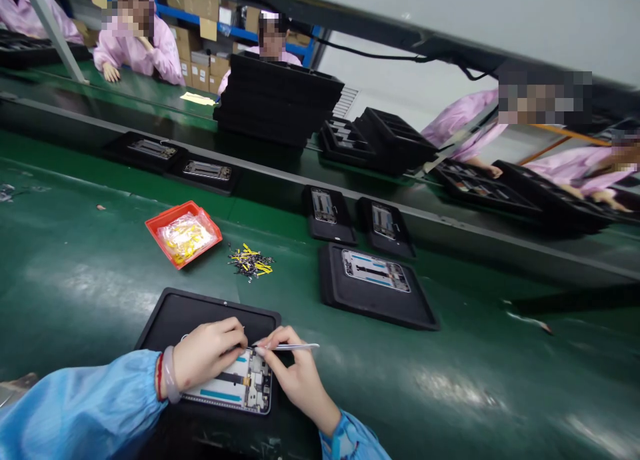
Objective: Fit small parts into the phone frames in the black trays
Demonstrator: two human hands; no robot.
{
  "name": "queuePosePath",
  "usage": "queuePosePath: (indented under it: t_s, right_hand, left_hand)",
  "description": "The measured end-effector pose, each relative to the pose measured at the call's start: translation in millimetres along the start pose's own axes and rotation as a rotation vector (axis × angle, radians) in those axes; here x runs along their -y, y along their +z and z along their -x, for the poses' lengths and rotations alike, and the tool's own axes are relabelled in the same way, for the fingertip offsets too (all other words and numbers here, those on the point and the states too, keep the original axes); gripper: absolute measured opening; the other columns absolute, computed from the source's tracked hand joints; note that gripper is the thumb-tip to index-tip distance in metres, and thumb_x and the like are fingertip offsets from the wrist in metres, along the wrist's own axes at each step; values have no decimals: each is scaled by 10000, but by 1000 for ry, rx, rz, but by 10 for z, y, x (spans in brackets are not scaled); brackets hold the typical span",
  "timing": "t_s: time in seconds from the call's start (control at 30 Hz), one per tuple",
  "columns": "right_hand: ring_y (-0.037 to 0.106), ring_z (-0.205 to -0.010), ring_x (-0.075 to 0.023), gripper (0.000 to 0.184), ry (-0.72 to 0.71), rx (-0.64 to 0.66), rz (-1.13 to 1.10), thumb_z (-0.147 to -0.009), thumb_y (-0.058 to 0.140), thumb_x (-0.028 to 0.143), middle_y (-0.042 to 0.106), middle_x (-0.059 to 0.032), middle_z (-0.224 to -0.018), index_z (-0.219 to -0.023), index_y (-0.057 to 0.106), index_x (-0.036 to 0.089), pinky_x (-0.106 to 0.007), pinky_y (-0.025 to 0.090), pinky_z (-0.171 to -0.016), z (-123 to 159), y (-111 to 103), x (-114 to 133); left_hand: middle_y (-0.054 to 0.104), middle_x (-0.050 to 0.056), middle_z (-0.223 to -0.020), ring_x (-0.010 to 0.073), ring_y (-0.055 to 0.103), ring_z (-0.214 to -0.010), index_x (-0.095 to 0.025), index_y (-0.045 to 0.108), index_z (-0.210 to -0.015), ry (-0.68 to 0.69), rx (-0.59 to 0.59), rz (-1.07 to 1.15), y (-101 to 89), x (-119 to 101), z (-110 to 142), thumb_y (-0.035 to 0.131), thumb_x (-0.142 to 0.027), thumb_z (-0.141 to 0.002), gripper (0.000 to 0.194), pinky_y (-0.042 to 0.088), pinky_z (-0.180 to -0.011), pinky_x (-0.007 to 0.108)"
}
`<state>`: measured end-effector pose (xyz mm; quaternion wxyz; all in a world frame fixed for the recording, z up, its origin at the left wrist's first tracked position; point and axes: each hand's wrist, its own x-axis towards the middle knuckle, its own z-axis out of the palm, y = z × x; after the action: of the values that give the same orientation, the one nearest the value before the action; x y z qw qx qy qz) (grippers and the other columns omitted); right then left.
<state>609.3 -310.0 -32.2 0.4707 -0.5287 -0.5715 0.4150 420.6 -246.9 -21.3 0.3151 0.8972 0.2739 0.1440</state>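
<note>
An opened phone (230,397), its circuit board and blue strips showing, lies in a black tray (200,307) in front of me. My left hand (207,353) rests over the phone's upper left part, fingers curled together at its top edge; whatever they pinch is hidden. My right hand (295,373) is closed on slim silver tweezers (300,346), whose tips meet the phone's top edge near my left fingertips. Beyond the tray lies a loose pile of small black and yellow flex cables (251,261). A red bin (183,257) beside it holds bagged yellow parts.
To the right, a black tray (380,307) carries another opened phone (376,271). Several trays with phones line the belt, including one black tray (333,233). A tall stack of black trays (275,103) stands behind. Several co-workers in pink sit across the line.
</note>
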Motion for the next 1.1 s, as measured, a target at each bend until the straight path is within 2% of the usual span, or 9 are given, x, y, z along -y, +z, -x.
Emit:
queuePosePath:
  t_s: [0.17,0.27,0.43,0.6,0.8,0.93,1.1]
  right_hand:
    - [662,-690,-189,148,-46,4,35,-848,605,247,638,-18,-708,-735,509,234,-304,521,-644,13,14,1]
    - [658,-694,-190,138,-53,10,39,-847,592,223,636,-20,-713,-742,504,237,-306,517,-644,16,19,6]
    - [654,-698,-193,137,-35,25,36,-843,587,213,639,-20,-722,-743,495,236,-307,508,-653,18,15,14]
    - [651,-722,-191,131,-2,41,26,-851,579,231,643,-15,-739,-751,496,233,-301,497,-674,9,9,21]
    - [638,-740,-197,140,40,18,3,-875,584,320,635,-20,-766,-802,503,231,-318,491,-687,17,3,40]
    - [625,-758,-192,166,-3,-91,-37,-886,579,360,620,-21,-788,-816,491,239,-329,489,-709,27,18,32]
    - [636,-772,-189,138,7,-98,-29,-870,606,332,630,-18,-807,-862,502,241,-318,504,-712,25,74,-2]
  left_hand:
    - [655,23,-890,122,637,-736,-203,637,-928,126,0,-160,-2,0,66,330,-131,-947,316,491,-651,166]
    - [666,33,-900,130,643,-738,-202,647,-938,150,-21,-200,4,0,84,315,-143,-958,337,501,-644,172]
    - [661,24,-890,114,637,-735,-212,657,-931,118,-38,-191,10,-22,88,326,-140,-951,338,505,-668,159]
    - [658,30,-870,118,630,-707,-192,641,-914,136,-62,-259,21,-54,102,302,-118,-952,349,506,-614,160]
    - [630,24,-865,113,612,-689,-184,605,-913,114,-33,-305,44,-78,88,328,-97,-930,290,509,-624,166]
    - [609,16,-892,106,614,-682,-189,584,-932,59,-24,-255,32,-97,66,355,-108,-915,243,512,-644,175]
    - [595,19,-944,114,618,-690,-194,558,-893,-9,-74,-101,19,-89,83,429,-116,-858,156,514,-641,191]
